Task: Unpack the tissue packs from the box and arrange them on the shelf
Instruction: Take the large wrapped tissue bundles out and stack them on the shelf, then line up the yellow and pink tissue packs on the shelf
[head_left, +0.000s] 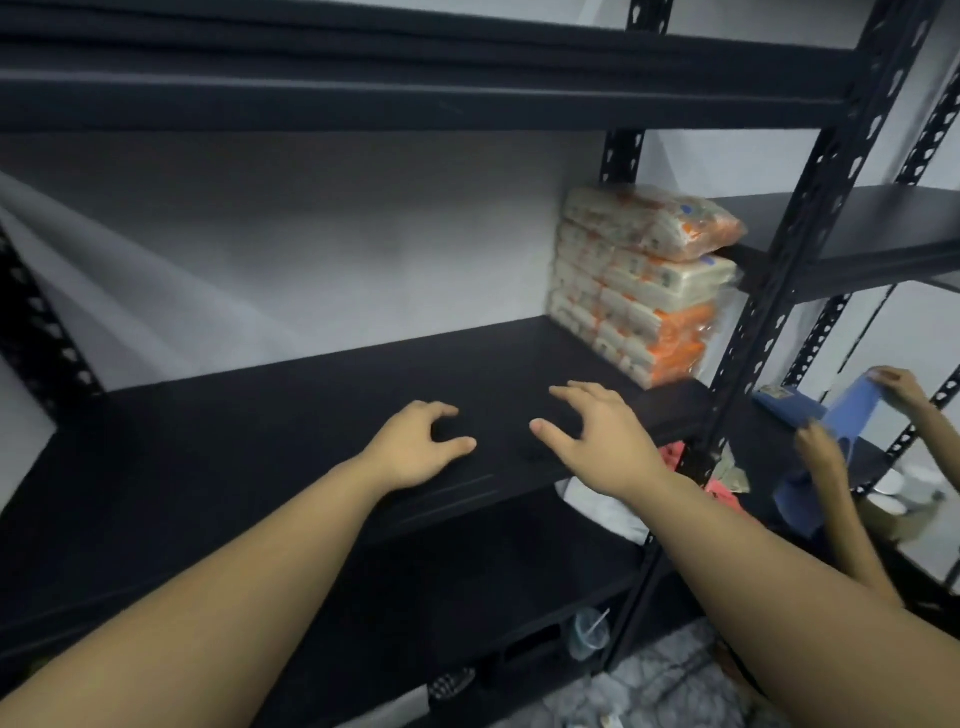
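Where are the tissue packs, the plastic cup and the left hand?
tissue packs (636, 291): head view, middle of the stack's front.
plastic cup (589, 635): head view, its clear side.
left hand (415, 447): head view, back of the hand.

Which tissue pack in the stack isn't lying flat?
The top pack on the stack at the right end of the shelf. It sits tilted and skewed, its orange end overhanging to the right, while the packs below it lie level and squared up.

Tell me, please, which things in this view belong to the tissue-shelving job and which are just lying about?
Job:
- tissue packs, stacked at the right end of the shelf
- left hand and right hand, both empty over the shelf

Lying about:
- plastic cup with a straw, low down
- blue cloth held by another person's hands, at the right
- red cloth under the shelf
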